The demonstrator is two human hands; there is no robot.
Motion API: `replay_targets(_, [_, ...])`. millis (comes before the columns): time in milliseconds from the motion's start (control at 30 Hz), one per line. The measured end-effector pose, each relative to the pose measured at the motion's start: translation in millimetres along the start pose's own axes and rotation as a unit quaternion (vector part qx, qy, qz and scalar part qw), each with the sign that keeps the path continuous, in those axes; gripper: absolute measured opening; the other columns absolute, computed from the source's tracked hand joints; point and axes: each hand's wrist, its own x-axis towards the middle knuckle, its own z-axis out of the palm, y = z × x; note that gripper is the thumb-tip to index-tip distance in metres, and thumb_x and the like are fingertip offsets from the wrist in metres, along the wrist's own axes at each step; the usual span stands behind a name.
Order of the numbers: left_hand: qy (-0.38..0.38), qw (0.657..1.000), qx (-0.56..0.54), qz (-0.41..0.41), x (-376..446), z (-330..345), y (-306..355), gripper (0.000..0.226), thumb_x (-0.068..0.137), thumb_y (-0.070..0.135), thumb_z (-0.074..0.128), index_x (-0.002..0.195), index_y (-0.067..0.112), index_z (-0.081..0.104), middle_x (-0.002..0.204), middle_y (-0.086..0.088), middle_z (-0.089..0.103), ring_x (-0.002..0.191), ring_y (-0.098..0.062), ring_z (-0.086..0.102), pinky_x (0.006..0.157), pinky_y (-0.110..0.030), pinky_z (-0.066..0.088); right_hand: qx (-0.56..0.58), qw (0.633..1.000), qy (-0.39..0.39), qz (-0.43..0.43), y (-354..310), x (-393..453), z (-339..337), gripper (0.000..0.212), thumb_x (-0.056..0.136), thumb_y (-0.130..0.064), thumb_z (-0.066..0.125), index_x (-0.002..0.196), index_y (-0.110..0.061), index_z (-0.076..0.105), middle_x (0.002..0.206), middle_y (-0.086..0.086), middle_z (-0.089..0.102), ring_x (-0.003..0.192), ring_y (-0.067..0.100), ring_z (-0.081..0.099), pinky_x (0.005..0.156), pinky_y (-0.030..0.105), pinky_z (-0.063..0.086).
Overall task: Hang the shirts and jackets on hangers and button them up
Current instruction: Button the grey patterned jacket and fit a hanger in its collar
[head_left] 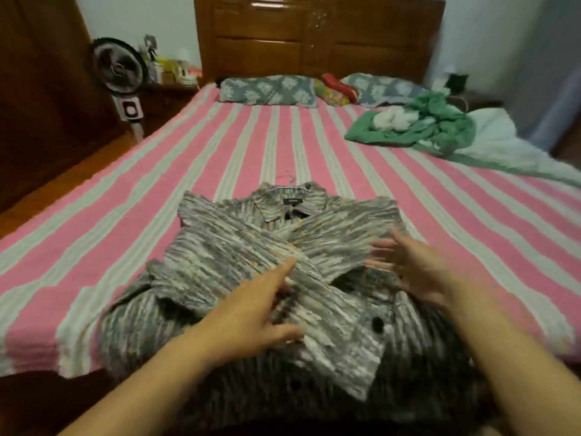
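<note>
Two hands work over one shirt (251, 262), which lies collar-away on the bed (157, 190), its hem reaching the near edge. I see my left hand (251, 306) resting on the shirt's middle, forefinger stretched out toward the collar, thumb spread, the other fingers partly tucked under a fold so I cannot tell if they pinch cloth. My right hand (412, 265) hovers just over the shirt's right side, fingers straight and spread, blurred; I cannot tell whether it touches. The sleeves are folded across the chest, crossing below the collar. A thin hanger (287, 179) hook pokes out beyond the collar. One dark button (378, 324) shows on the shirt's right near part. Beyond the shirt, against the headboard (314, 36), lie pillows (267, 91). Far right of the shirt sits a green heap (424, 127) of cloth. Far left of the shirt, off the bed, stands a fan (121, 69).
</note>
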Motion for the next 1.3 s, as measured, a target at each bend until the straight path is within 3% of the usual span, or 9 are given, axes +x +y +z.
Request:
replay_targets(100, [-0.046,0.983,0.166,0.064,-1,13,-3,0.083,0.08,0.079,0.055,0.152,0.043,0.034,0.126,0.008,0.047,0.118,-0.017,0.048,0.101,-0.037,0.045,-0.211,0.975,-0.026,-0.063,17,-6,-18,0.035,0.101,-0.037,0.052,0.107,-0.005,0.064,0.104,0.013,0.062,0.072,0.01,0.059,0.057,0.017,0.049])
replay_targets(367, [-0.052,0.984,0.171,0.013,8,15,6,0.077,0.089,0.084,0.024,0.157,0.052,0.009,0.167,0.005,0.005,0.154,-0.023,0.003,0.124,-0.052,0.017,-0.59,0.76,-0.239,-0.13,13,-27,-18,0.109,0.066,-0.071,0.075,0.157,-0.041,0.022,0.146,-0.022,0.038,0.134,-0.008,0.036,0.114,0.017,0.028])
replay_targets(433, [-0.095,0.974,0.206,-0.019,4,23,12,0.092,0.08,0.095,0.025,0.153,0.056,-0.013,0.167,0.005,-0.022,0.154,-0.025,-0.023,0.125,-0.057,-0.001,-0.641,0.715,-0.195,-0.202,27,-18,-12,0.074,0.074,-0.074,0.069,0.138,-0.044,0.045,0.128,-0.013,0.05,0.12,0.005,0.045,0.102,0.029,0.037])
replay_targets(533, [-0.068,0.965,0.246,-0.057,-1,24,2,0.111,0.065,0.105,0.023,0.149,0.054,-0.027,0.164,0.001,-0.033,0.15,-0.033,-0.031,0.121,-0.062,-0.011,-0.503,0.8,0.005,-0.327,33,-3,-7,0.023,0.089,-0.024,0.074,0.072,-0.029,0.06,0.076,-0.006,0.058,0.073,0.015,0.056,0.067,0.032,0.037])
replay_targets(667, [0.021,0.958,0.275,-0.078,5,3,-26,0.092,0.077,0.093,0.021,0.156,0.054,-0.004,0.169,0.001,-0.013,0.156,-0.033,-0.011,0.122,-0.06,-0.005,-0.332,0.788,0.247,-0.455,4,6,-17,0.02,0.085,-0.005,0.073,0.095,-0.021,0.078,0.085,-0.007,0.066,0.083,0.016,0.062,0.071,0.024,0.044])
replay_targets(800, [0.034,0.97,0.235,-0.045,10,-10,-49,0.039,0.09,0.065,0.055,0.113,0.035,0.064,0.123,-0.001,0.062,0.117,-0.035,0.056,0.104,-0.057,0.032,-0.504,0.829,0.089,-0.224,25,21,-16,0.043,0.087,0.009,0.06,0.101,-0.027,0.078,0.082,-0.016,0.06,0.088,0.023,0.062,0.066,0.028,0.042])
replay_targets(967, [0.124,0.962,0.233,-0.065,9,-52,-48,0.037,0.055,-0.009,0.077,0.078,0.016,0.062,0.097,-0.008,0.053,0.091,-0.034,0.048,0.074,-0.046,0.041,-0.373,0.875,0.101,-0.292,21,14,-16,0.034,0.083,0.012,0.062,0.096,-0.018,0.07,0.098,0.003,0.067,0.095,0.026,0.063,0.078,0.031,0.046])
replay_targets(1167, [-0.143,0.928,0.281,-0.2,-4,-45,-10,0.047,0.084,0.022,0.061,0.126,0.038,0.045,0.156,0.0,0.023,0.146,-0.029,0.016,0.12,-0.049,0.018,-0.586,0.744,-0.097,-0.305,33,11,6,0.041,0.091,-0.009,0.067,0.117,-0.039,0.07,0.096,-0.015,0.05,0.091,0.003,0.048,0.076,0.025,0.038])
replay_targets(1300, [0.032,0.995,-0.045,-0.084,23,-6,76,0.019,0.09,0.045,0.049,0.103,0.039,0.062,0.121,0.018,0.054,0.119,-0.004,0.046,0.104,-0.031,0.042,-0.561,0.755,-0.114,-0.32,24,9,5,0.014,0.095,-0.025,0.066,0.103,-0.021,0.077,0.094,-0.005,0.055,0.087,0.01,0.054,0.075,0.029,0.04])
